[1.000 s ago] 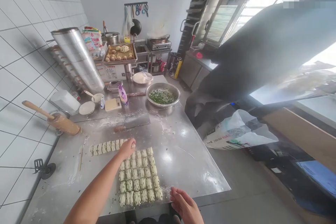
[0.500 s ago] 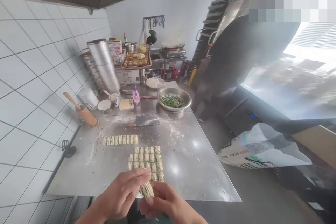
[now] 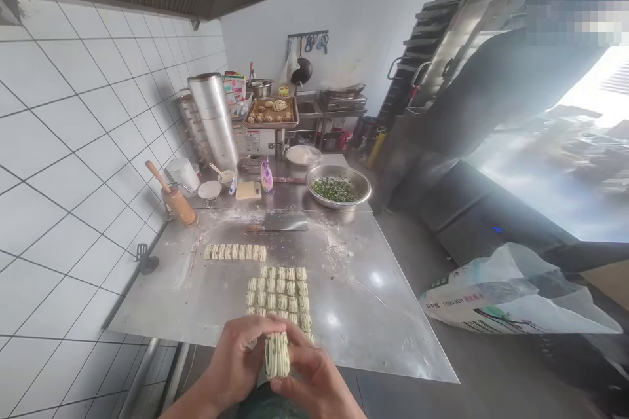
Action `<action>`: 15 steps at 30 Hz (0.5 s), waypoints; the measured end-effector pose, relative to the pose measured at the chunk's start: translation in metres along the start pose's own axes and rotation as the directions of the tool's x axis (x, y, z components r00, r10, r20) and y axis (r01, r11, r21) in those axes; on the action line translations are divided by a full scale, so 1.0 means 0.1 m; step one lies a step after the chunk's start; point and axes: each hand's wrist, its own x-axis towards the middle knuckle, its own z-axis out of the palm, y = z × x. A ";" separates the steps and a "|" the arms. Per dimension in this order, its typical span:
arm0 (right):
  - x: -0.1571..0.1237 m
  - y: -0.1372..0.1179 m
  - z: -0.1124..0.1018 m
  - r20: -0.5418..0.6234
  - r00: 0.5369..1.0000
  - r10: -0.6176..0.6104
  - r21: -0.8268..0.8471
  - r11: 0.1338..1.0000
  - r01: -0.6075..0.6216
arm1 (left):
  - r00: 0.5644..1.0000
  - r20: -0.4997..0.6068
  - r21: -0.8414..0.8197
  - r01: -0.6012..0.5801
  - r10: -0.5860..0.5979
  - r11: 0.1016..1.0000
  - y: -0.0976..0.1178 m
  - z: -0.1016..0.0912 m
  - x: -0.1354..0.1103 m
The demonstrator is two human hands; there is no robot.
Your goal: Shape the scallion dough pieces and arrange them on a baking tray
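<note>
Between my hands, just over the table's near edge, is a layered dough piece (image 3: 277, 356) with green filling showing in its folds. My left hand (image 3: 236, 355) curls against its left side and far end. Thumb and fingers of my right hand (image 3: 314, 370) grip its right side and near end. Just beyond, rows of similar cut dough pieces (image 3: 281, 286) stand on the steel table (image 3: 363, 314), the nearest partly hidden by my fingers. Farther left lies a sliced dough strip (image 3: 236, 252).
A cleaver (image 3: 285, 222) lies on floury steel, with a big bowl of chopped greens (image 3: 339, 187) behind it. At left are a wooden rolling pin (image 3: 177, 204) and a black spatula (image 3: 142, 255). A blurred person (image 3: 466, 91) stands at right, near a white sack (image 3: 515, 294).
The dough piece has turned from tilted to nearly straight, and my left fingers have moved round its far end. The view has swung slightly left.
</note>
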 end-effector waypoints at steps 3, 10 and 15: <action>-0.05 0.21 0.00 -0.088 0.991 -0.099 -0.134 0.987 0.087 | 0.979 0.062 -0.211 0.201 -0.192 0.956 0.16 0.20 -0.07; -0.19 0.34 -0.04 -0.159 0.917 -0.367 -0.279 0.907 0.315 | 0.833 0.375 -0.551 0.553 -0.406 0.625 0.34 0.26 -0.26; -0.37 0.22 -0.18 0.075 0.942 -0.327 -0.395 0.858 0.329 | 0.771 0.350 -0.729 0.581 -0.531 0.363 0.15 0.20 -0.24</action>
